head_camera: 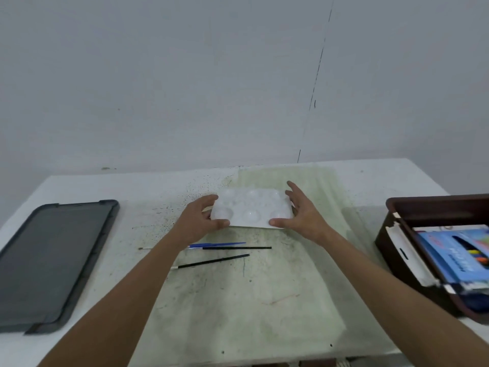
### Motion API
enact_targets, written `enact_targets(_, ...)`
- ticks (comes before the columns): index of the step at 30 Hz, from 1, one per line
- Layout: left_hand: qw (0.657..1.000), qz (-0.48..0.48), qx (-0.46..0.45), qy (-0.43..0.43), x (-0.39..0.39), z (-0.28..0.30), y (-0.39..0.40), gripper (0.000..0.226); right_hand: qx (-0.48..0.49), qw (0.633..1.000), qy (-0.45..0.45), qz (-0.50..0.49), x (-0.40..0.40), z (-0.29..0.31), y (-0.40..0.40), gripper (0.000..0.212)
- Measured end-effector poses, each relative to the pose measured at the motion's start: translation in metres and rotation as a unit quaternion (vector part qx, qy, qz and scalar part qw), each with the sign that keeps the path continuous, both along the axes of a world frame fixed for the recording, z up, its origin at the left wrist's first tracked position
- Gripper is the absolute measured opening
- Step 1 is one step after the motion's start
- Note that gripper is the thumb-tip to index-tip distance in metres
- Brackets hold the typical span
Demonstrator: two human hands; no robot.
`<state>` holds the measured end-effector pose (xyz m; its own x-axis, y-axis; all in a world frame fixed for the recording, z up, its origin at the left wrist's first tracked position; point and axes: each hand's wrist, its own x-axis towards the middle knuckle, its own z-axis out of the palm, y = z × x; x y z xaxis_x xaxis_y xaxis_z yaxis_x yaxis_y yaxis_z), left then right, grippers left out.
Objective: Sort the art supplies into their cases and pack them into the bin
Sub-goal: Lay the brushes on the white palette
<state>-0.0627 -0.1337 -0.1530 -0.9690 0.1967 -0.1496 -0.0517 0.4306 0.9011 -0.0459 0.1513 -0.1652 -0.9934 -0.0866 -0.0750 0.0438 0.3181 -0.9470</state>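
On the stained white table (264, 300), my left hand (201, 218) and right hand (301, 210) pinch the white paint palette (251, 210) by its ends above loose paintbrushes (232, 248); light edge grips risk it tipping en route to the brown bin (397, 234).

White welled palette (251, 211) mid-table

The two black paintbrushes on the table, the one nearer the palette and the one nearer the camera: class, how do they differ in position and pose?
The farther black brush lies almost level across the picture, right beside a blue brush; the nearer black brush lies alone and slants, its right end higher in the picture. The farther one reaches further right. Both are thin, dark-handled, flat on the table and untouched by either hand.
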Motion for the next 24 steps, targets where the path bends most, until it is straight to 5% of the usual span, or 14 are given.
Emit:
enact_targets(8,0.978,-0.039,-0.201,0.048,-0.001,-0.014,-0.005,0.084,0.15,0.987,0.015,0.062,-0.019,-0.012,-0.005,0.126)
enact_targets(12,0.974,-0.031,-0.218,0.058,0.006,-0.008,-0.007,0.085,0.187,0.978,0.061,0.064,-0.012,-0.008,-0.008,0.119)
enact_targets(24,0.915,-0.032,-0.402,0.014,0.05,-0.003,-0.104,0.054,0.241,0.958,0.112,0.104,0.037,-0.023,-0.022,0.054)
